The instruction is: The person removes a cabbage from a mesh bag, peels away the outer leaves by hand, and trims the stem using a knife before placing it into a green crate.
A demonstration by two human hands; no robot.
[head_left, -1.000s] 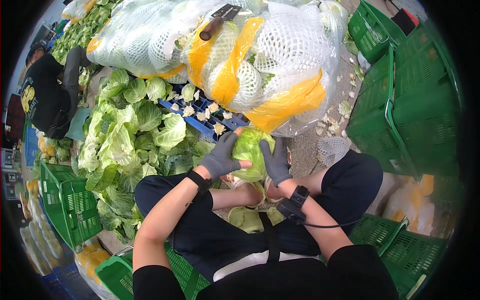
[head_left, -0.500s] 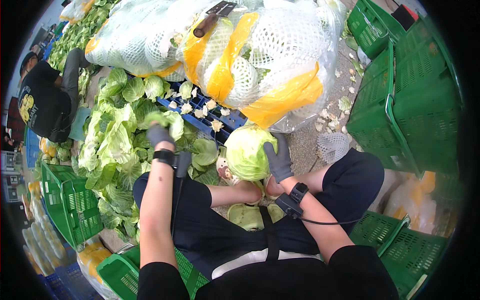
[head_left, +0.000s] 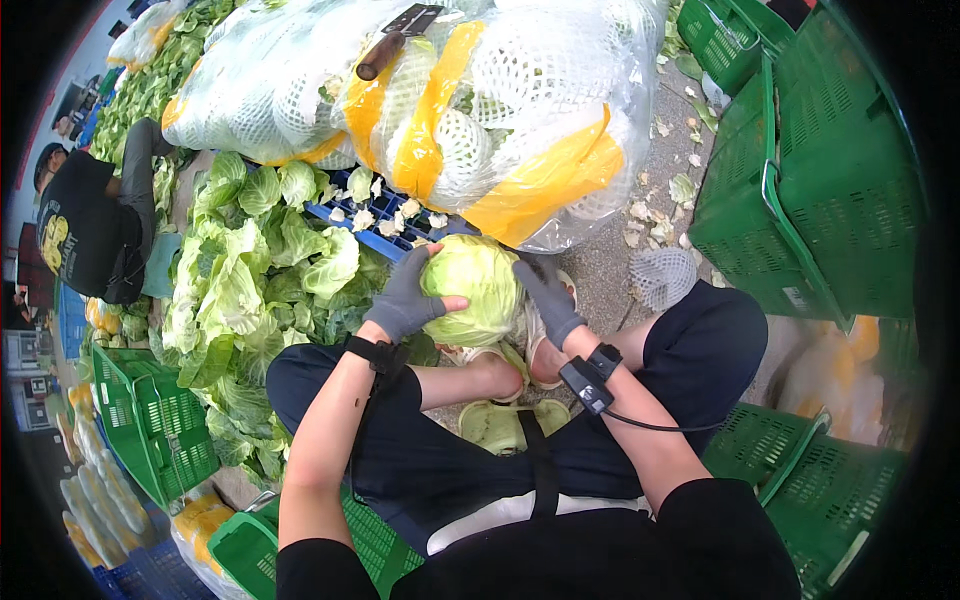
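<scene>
Between my two gloved hands sits a round pale green cabbage, held above my feet. My left hand wraps its left side, with bare thumb and fingertip showing past the grey glove. On the cabbage's right side my right hand presses, fingers stretched along it. A heap of loose cabbage leaves lies just left of my left hand. Beyond the cabbage is a blue pallet strewn with cut stem pieces.
Clear bags of net-wrapped cabbages with yellow tape fill the far side, a cleaver on top. Green crates stand at right; another green crate is at left. Far left sits a person. A white foam net lies on the floor.
My left hand has come from the leaf heap to the cabbage, letting go of a leaf there. The right hand stays on the cabbage's right side.
</scene>
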